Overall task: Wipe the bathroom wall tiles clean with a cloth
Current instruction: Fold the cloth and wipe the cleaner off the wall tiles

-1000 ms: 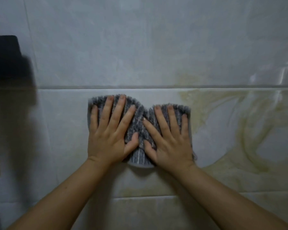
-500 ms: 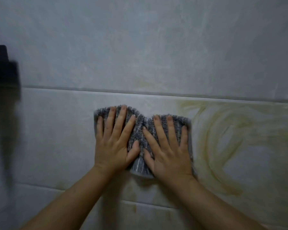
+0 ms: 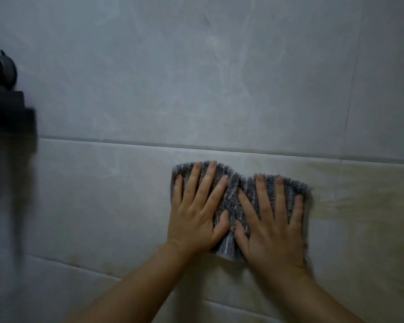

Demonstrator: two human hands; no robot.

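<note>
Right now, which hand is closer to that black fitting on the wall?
Left. The black fitting is up-left of both; the left hand lies on that side, the right hand farther right.

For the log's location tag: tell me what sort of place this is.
Probably a bathroom wall: large grey tiles with grout lines, a dark wall-mounted fitting at left, yellowish smears beside the cloth.
</note>
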